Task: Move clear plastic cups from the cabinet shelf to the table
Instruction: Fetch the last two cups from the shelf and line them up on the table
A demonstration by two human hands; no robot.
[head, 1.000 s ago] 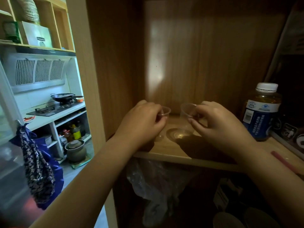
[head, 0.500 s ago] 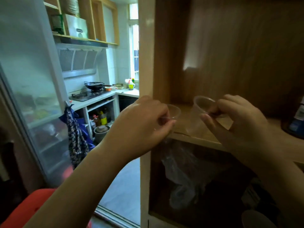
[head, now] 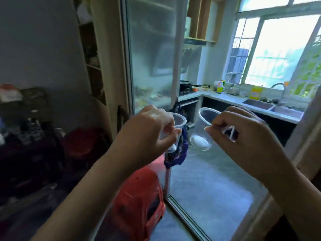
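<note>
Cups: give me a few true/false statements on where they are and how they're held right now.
1. Each hand holds a clear cup. True: the left hand pinches the left cup, the right hand the right cup.
2. The cups stand on a shelf. False: both are in the air.
3. The right cup is tilted. True.
4. The cups are stacked. False: they are apart.
5. A sink lies behind the right hand. True.
</note>
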